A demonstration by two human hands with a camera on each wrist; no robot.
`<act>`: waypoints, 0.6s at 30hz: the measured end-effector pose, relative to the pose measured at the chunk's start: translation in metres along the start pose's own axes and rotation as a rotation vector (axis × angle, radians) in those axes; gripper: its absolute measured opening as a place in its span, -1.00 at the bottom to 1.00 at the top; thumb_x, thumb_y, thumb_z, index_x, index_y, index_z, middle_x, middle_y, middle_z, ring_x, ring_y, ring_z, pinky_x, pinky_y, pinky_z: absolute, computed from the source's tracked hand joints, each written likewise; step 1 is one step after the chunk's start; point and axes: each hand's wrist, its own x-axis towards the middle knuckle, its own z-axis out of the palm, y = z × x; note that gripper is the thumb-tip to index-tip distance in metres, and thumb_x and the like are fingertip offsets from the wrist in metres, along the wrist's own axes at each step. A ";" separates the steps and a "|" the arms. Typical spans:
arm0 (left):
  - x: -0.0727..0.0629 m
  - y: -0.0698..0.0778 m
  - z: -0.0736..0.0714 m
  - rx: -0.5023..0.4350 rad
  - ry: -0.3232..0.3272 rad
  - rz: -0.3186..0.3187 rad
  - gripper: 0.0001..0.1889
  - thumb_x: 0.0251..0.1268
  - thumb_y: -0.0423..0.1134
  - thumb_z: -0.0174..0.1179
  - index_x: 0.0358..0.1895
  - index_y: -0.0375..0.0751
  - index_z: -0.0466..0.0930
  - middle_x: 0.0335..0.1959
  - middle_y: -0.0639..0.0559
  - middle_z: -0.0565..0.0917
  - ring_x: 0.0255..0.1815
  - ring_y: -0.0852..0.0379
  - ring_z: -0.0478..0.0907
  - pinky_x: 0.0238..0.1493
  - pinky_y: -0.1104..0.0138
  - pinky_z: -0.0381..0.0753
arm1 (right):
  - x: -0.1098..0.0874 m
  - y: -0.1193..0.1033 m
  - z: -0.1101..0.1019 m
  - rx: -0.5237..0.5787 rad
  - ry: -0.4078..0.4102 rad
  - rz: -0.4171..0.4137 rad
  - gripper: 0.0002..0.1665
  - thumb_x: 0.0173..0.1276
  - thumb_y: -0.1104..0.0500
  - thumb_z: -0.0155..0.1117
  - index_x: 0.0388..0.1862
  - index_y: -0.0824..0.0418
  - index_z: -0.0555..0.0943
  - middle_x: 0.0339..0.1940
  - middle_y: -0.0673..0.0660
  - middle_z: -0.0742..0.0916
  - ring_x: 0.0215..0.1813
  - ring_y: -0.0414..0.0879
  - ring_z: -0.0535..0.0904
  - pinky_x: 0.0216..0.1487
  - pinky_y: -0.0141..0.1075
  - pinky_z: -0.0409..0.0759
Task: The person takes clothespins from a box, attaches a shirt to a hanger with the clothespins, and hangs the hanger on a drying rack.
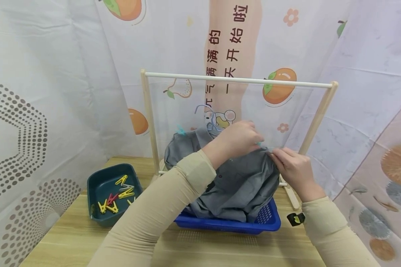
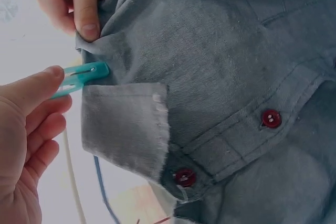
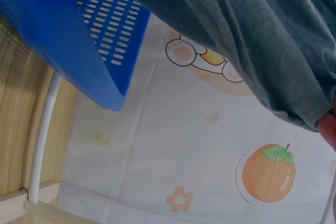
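Observation:
A grey button-up shirt (image 1: 235, 185) hangs over a light-blue hanger (image 1: 209, 115), its lower part bunched in a blue basket (image 1: 227, 224). My left hand (image 1: 237, 139) pinches a teal clothespin (image 2: 86, 74) between thumb and fingers, and the clip's tip is on the shirt beside the collar (image 2: 126, 124). Farther out along the same shoulder, my right hand (image 1: 292, 167) pinches the cloth. Just a bit of that hand's fingers (image 3: 328, 127) shows in the right wrist view. A second teal clothespin (image 1: 181, 129) sits at the opposite shoulder.
A wooden rack with a white top bar (image 1: 237, 79) stands behind the basket. To the left, a dark green tub (image 1: 115, 168) holds several yellow, red and grey clothespins. Printed curtains (image 1: 183, 40) surround the wooden table (image 1: 70, 233).

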 end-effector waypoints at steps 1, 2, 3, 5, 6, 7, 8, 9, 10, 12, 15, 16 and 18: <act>0.001 0.001 0.000 0.024 -0.016 -0.009 -0.84 0.50 -0.11 0.24 -0.15 -0.03 0.78 -0.31 0.18 0.76 -0.25 0.10 0.52 -0.11 0.31 0.48 | 0.000 0.000 0.001 0.001 0.002 -0.002 -0.62 0.59 0.04 0.19 -0.39 0.23 0.69 -0.56 0.13 0.64 -0.77 -0.11 0.36 -0.78 -0.18 0.33; 0.002 0.002 0.000 0.042 -0.033 -0.020 -0.83 0.50 -0.09 0.23 -0.11 -0.03 0.77 -0.27 0.18 0.76 -0.21 0.11 0.53 -0.07 0.31 0.49 | 0.000 0.000 0.001 0.000 0.004 -0.004 -0.61 0.59 0.04 0.18 -0.39 0.23 0.69 -0.56 0.13 0.65 -0.77 -0.11 0.37 -0.79 -0.18 0.33; 0.002 0.002 0.001 0.055 -0.049 -0.033 -0.81 0.51 -0.08 0.22 -0.06 -0.02 0.76 -0.22 0.19 0.76 -0.17 0.12 0.54 -0.03 0.31 0.49 | 0.000 0.001 0.002 0.000 0.006 -0.005 -0.60 0.59 0.03 0.18 -0.39 0.24 0.69 -0.55 0.14 0.66 -0.77 -0.10 0.38 -0.79 -0.17 0.34; 0.003 0.004 0.002 0.062 -0.069 -0.063 -0.74 0.52 -0.04 0.20 0.09 0.00 0.73 -0.09 0.19 0.75 -0.06 0.14 0.56 0.07 0.31 0.49 | 0.000 0.001 0.003 0.000 0.009 -0.004 -0.59 0.60 0.02 0.17 -0.39 0.24 0.70 -0.54 0.15 0.68 -0.77 -0.09 0.41 -0.78 -0.16 0.36; 0.002 0.004 0.003 0.058 -0.072 -0.076 -0.70 0.53 -0.02 0.19 0.16 0.00 0.71 -0.03 0.18 0.74 -0.01 0.15 0.55 0.11 0.31 0.48 | 0.000 0.001 0.003 0.001 0.009 -0.003 -0.58 0.60 0.02 0.17 -0.39 0.25 0.70 -0.53 0.15 0.68 -0.76 -0.08 0.42 -0.78 -0.16 0.37; 0.002 0.004 0.004 0.055 -0.070 -0.086 -0.67 0.53 -0.01 0.19 0.21 0.00 0.69 0.02 0.18 0.73 0.04 0.15 0.55 0.15 0.31 0.47 | 0.000 0.001 0.003 0.003 0.008 -0.001 -0.58 0.60 0.02 0.16 -0.39 0.25 0.70 -0.53 0.15 0.68 -0.76 -0.07 0.43 -0.77 -0.15 0.39; 0.001 0.004 0.005 0.055 -0.064 -0.092 -0.65 0.54 0.00 0.18 0.24 0.01 0.67 0.05 0.18 0.72 0.08 0.16 0.55 0.19 0.30 0.46 | 0.000 0.001 0.004 0.003 0.006 0.001 -0.57 0.60 0.01 0.16 -0.39 0.25 0.71 -0.53 0.16 0.69 -0.75 -0.06 0.45 -0.76 -0.14 0.40; 0.000 0.003 0.006 0.055 -0.052 -0.096 -0.64 0.54 0.00 0.18 0.27 0.02 0.65 0.08 0.19 0.71 0.10 0.17 0.54 0.19 0.30 0.46 | 0.000 0.001 0.004 0.006 0.003 0.004 -0.57 0.60 0.01 0.16 -0.39 0.26 0.71 -0.52 0.16 0.69 -0.74 -0.06 0.46 -0.76 -0.13 0.41; -0.002 0.003 0.007 0.059 -0.039 -0.097 -0.63 0.54 0.01 0.18 0.28 0.02 0.65 0.09 0.20 0.70 0.10 0.17 0.54 0.19 0.30 0.46 | 0.000 0.001 0.004 0.006 -0.001 0.006 -0.56 0.60 0.00 0.16 -0.39 0.25 0.71 -0.52 0.16 0.69 -0.74 -0.05 0.47 -0.75 -0.13 0.42; -0.004 0.002 0.009 0.074 -0.010 -0.096 -0.63 0.53 0.01 0.19 0.28 0.04 0.65 0.10 0.21 0.70 0.09 0.18 0.54 0.16 0.31 0.47 | 0.000 0.001 0.004 0.007 -0.010 0.010 -0.55 0.61 -0.01 0.15 -0.38 0.26 0.72 -0.53 0.16 0.69 -0.73 -0.05 0.48 -0.75 -0.12 0.43; -0.007 0.001 0.011 0.091 0.028 -0.096 -0.62 0.52 0.01 0.20 0.30 0.07 0.63 0.10 0.21 0.70 0.11 0.16 0.55 0.14 0.28 0.50 | 0.000 0.002 0.005 0.007 -0.018 0.014 -0.54 0.61 -0.02 0.14 -0.37 0.26 0.73 -0.53 0.16 0.69 -0.72 -0.04 0.49 -0.74 -0.11 0.44; -0.008 0.001 0.011 0.090 0.040 -0.098 -0.60 0.52 0.01 0.21 0.32 0.07 0.62 0.11 0.20 0.70 0.14 0.16 0.55 0.15 0.27 0.51 | 0.000 0.003 0.005 0.008 -0.019 0.015 -0.53 0.61 -0.02 0.14 -0.37 0.26 0.73 -0.53 0.16 0.69 -0.71 -0.04 0.50 -0.74 -0.11 0.44; -0.011 0.000 0.011 0.089 0.061 -0.108 -0.57 0.51 0.03 0.21 0.35 0.08 0.59 0.13 0.19 0.69 0.19 0.15 0.55 0.17 0.24 0.51 | -0.001 0.004 0.005 0.009 -0.019 0.013 -0.53 0.61 -0.02 0.14 -0.37 0.27 0.73 -0.54 0.16 0.68 -0.71 -0.04 0.50 -0.74 -0.10 0.45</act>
